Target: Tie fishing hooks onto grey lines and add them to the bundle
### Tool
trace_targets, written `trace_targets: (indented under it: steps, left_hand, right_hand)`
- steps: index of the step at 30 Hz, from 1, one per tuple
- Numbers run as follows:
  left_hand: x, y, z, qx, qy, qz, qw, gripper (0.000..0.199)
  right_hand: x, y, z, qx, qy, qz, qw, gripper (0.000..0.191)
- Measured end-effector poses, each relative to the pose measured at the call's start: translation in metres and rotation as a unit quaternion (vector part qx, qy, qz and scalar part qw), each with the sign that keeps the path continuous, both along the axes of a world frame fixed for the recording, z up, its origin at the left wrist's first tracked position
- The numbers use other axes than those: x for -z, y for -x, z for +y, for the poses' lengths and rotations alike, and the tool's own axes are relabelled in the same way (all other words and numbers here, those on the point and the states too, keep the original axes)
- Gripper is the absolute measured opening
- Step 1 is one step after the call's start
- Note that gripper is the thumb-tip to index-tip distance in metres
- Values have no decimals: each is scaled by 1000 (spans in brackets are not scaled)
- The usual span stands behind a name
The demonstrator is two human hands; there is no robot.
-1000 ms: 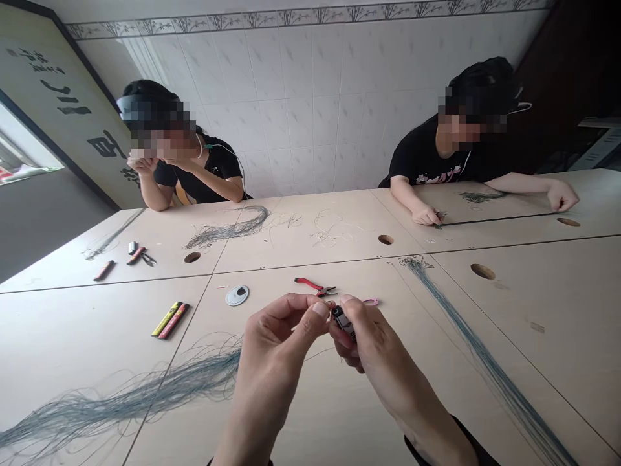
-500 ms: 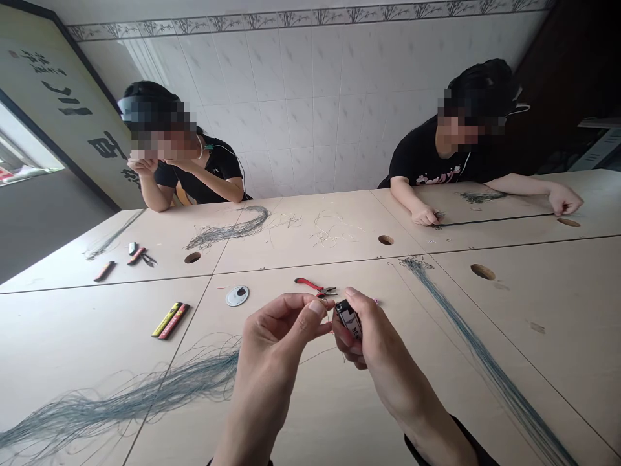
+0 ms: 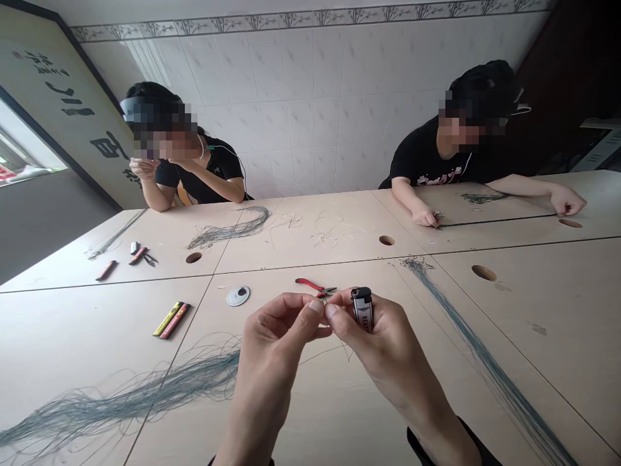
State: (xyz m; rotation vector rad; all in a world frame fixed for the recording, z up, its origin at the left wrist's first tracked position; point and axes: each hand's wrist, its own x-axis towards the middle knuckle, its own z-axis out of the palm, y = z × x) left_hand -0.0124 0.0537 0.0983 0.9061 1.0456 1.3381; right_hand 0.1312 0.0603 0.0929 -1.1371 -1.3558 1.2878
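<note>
My left hand (image 3: 276,343) pinches a thin line at its fingertips, in the middle of the view. Against it, the thumb and forefinger of my right hand (image 3: 381,336) pinch at the same spot. A black and white lighter (image 3: 363,309) is held in my right hand, upright between the thumb and the curled fingers. A thin strand (image 3: 317,355) hangs below the hands. Just behind the fingertips lie red-handled pliers (image 3: 310,284). A bundle of blue-green line (image 3: 121,400) runs to the left of my left wrist.
On the table (image 3: 301,421), another long bundle (image 3: 475,343) lies at right. Two lighters (image 3: 172,320) and a round white disc (image 3: 238,296) are at left. Across the table sit two people (image 3: 218,162), (image 3: 417,155); one person's hands stretch a dark strand (image 3: 495,221).
The thumb of my right hand has come off the lighter's top and now meets my left fingertips. The lighter has moved slightly right and up and stands straighter.
</note>
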Motion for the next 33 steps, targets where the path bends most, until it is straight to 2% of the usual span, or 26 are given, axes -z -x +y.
trace_targets:
  steps: [11, 18, 23, 26, 28, 31, 33]
  left_hand:
    - [0, 0, 2, 8, 19, 9, 1000, 17]
    - [0, 2, 2, 9, 16, 9, 1000, 18]
    - [0, 1, 2, 24, 16, 19, 999, 18]
    - [1, 1, 2, 10, 17, 30, 999, 19]
    - [1, 1, 3, -5, 11, 34, 999, 20]
    - [0, 4, 5, -51, 1, 42, 998, 21]
    - [-1, 9, 9, -96, 10, 43, 994, 23]
  right_hand:
    - [0, 0, 1, -8, -3, -12, 1000, 32]
    - [-1, -2, 1, -23, 12, -10, 1000, 22]
    - [-1, -2, 0, -26, -2, 8, 1000, 28]
    - [-1, -3, 2, -25, -8, 11, 1000, 31]
    - [-2, -2, 3, -50, 4, 5, 999, 31]
    - [-4, 1, 1, -106, 15, 3, 994, 35]
    - [-6, 3, -3, -99, 23, -1, 995, 38]
